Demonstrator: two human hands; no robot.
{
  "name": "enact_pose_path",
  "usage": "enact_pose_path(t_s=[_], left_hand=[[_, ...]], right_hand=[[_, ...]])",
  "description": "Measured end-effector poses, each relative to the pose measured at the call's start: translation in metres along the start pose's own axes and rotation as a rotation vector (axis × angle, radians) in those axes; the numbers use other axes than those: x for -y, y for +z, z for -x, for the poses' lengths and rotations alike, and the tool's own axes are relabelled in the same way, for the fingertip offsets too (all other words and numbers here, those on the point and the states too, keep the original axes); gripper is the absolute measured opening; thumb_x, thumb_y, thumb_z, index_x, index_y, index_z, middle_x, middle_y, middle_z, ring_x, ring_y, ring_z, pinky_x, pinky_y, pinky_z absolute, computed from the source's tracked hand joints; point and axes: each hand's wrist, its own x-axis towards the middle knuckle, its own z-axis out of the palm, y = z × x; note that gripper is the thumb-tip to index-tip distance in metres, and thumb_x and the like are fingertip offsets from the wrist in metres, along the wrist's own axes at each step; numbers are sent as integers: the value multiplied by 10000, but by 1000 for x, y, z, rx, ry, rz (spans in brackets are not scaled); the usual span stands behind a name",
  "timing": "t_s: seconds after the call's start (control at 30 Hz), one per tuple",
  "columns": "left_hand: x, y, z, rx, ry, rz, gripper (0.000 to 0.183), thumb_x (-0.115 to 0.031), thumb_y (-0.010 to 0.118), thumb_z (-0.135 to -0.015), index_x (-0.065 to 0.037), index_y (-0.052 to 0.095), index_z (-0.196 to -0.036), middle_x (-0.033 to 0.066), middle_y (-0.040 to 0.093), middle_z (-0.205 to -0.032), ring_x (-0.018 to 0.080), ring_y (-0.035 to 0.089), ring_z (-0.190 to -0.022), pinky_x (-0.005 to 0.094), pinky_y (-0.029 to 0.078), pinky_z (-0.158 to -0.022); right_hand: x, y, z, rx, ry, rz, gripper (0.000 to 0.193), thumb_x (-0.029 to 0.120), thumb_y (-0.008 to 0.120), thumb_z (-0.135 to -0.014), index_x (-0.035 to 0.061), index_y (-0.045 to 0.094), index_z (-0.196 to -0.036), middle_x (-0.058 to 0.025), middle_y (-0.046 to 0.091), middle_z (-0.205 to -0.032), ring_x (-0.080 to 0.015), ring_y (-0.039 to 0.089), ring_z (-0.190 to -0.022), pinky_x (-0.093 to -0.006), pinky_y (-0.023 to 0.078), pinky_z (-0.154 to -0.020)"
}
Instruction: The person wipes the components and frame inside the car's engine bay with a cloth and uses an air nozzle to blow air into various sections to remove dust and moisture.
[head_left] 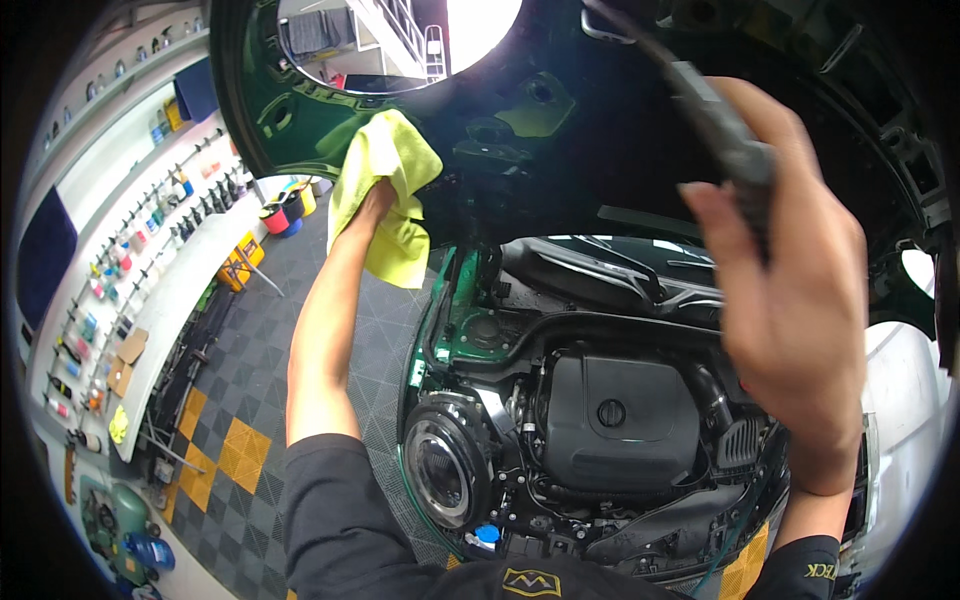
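A yellow-green cloth (398, 245) is bunched over and around my left hand (374, 200), whose fingers are mostly hidden in it. That hand reaches up to the underside of the raised dark green car hood (535, 115), near its left headlight opening. On the right, my right hand (805, 275) is wrapped round a dark grey tool (725, 130) with a thin shaft that points up and left toward the hood. Motion blurs this hand and tool, so the tool's exact kind is unclear. Below lies the open engine bay with its black engine cover (622, 420).
A round headlight (442, 468) and a blue cap (487, 534) sit at the bay's front left. Along the left wall runs a white bench (215, 262) below many hanging bottles (150, 220). Grey and yellow tiles (243, 455) cover the floor. Another white vehicle (905, 400) stands at right.
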Motion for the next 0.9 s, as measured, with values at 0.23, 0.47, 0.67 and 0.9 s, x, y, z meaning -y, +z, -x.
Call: enact_pose_path(t_s=[0.23, 0.47, 0.67, 0.9], left_hand=[[-26, -22, -15, 73, 85, 132, 499, -268, 506, -1059, -60, 471, -1512, 224, 511, -1518, 409, 457, -1419, 453, 361, -1195], [-24, -36, -45, 13, 376, -83, 491, -189, 601, -1020, -70, 499, -1485, 167, 533, -1495, 346, 471, -1417, 427, 349, -1209], [-55, -132, -53, -78, 397, -185, 454, -189, 646, -971, -81, 580, -1407, 160, 614, -1383, 344, 555, -1311, 426, 419, -1135], [-38, -121, -61, 62, 296, -398, 486, -157, 639, -936, -83, 578, -1412, 162, 649, -1336, 348, 614, -1233, 428, 469, -1080]], right_hand=[[-25, 44, -16, 143, 54, 88, 370, 111, 652, -991, 17, 530, -1327, -227, 657, -907, -433, 666, -820, -476, 523, -723], [-59, 84, -9, 153, 131, -70, 432, 78, 624, -1001, 25, 488, -1408, -223, 664, -966, -400, 682, -821, -422, 534, -742], [-74, 119, -16, 57, 81, -201, 374, 50, 613, -999, 5, 528, -1360, -176, 634, -842, -258, 610, -687, -351, 473, -667], [-99, 178, -57, 197, 206, -559, 245, 153, 617, -1018, -12, 584, -1195, -59, 517, -655, -129, 492, -585, -327, 404, -582]])
